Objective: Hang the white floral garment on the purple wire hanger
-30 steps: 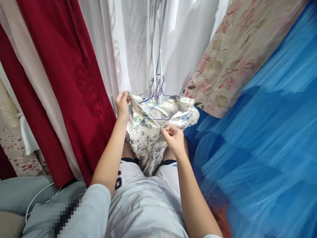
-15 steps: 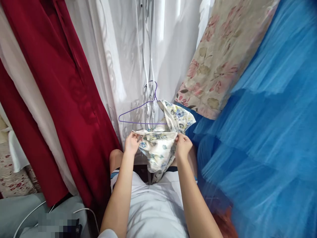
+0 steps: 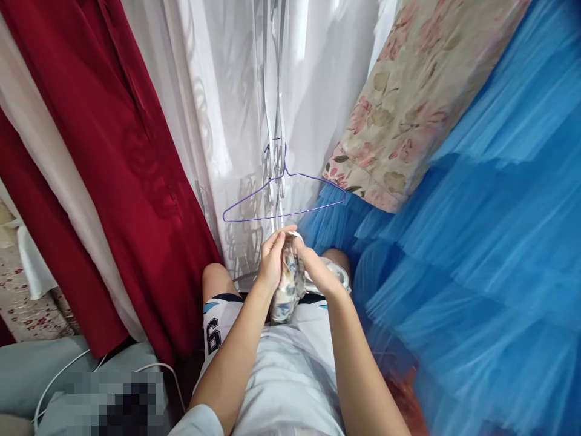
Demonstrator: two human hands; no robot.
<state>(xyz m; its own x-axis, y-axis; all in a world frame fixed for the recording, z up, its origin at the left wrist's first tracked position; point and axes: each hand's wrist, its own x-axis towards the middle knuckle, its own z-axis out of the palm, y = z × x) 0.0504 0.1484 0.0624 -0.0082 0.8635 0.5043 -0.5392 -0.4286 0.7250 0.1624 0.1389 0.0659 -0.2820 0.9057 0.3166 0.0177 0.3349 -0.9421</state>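
Note:
My left hand (image 3: 271, 261) and my right hand (image 3: 313, 266) are pressed together around a white cloth with a blue flower print (image 3: 288, 287), which hangs folded between my palms over my lap. Both hands grip its top edge. Just above them a bare purple wire hanger (image 3: 281, 197) hangs from shiny ribbons in front of a white curtain (image 3: 227, 109). The cloth is off the hanger.
A dark red garment (image 3: 113, 151) hangs at the left. Blue tulle (image 3: 476, 254) fills the right side, with a beige flowered fabric (image 3: 417, 91) above it. A grey cushion with a white cable (image 3: 59, 375) lies at the lower left.
The flowered cloth has come fully off the purple hanger. My hands have moved together and folded the cloth between them, down toward my lap. The hanger now hangs bare.

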